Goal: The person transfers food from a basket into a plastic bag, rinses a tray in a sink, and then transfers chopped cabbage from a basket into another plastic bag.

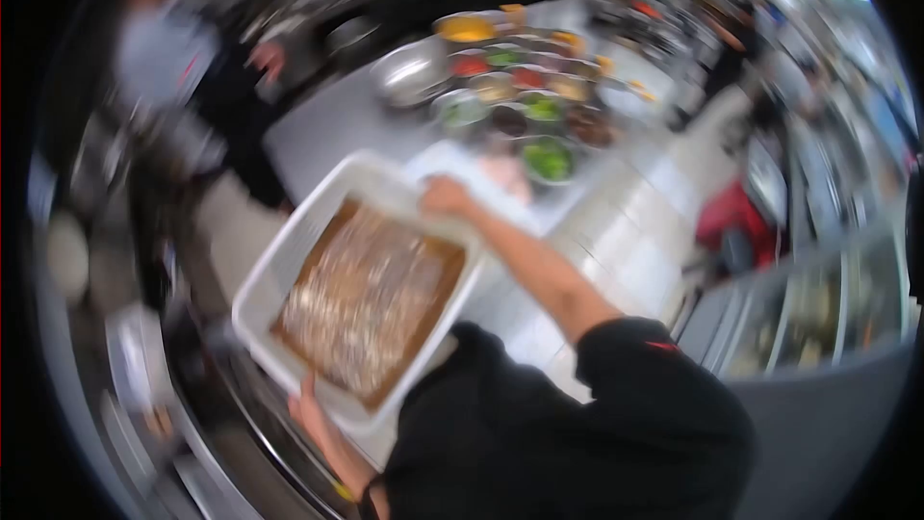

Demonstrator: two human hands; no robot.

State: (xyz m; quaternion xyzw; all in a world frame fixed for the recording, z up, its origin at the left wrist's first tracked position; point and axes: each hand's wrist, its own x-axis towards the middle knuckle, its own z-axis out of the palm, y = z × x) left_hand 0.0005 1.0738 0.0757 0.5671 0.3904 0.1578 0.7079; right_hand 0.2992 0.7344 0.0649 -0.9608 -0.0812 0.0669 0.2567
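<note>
A white plastic tub (252, 291) is held in front of my body, tilted in the view. Brown liquid and a mass of pale, shiny pieces (361, 294) fill its bottom; motion blur hides what they are. My right hand (446, 196) grips the far rim, near the steel table. On the near side, my left hand (308, 411) is closed at the tub's edge, with its fingers partly hidden under or behind the wall.
A steel table (322, 130) ahead bears a large metal bowl (409, 72) and several bowls of colourful ingredients (549, 159). A person in a dark apron (236, 106) stands at left. Glass-fronted counters (818, 308) are at right, with a tiled floor (640, 202) between.
</note>
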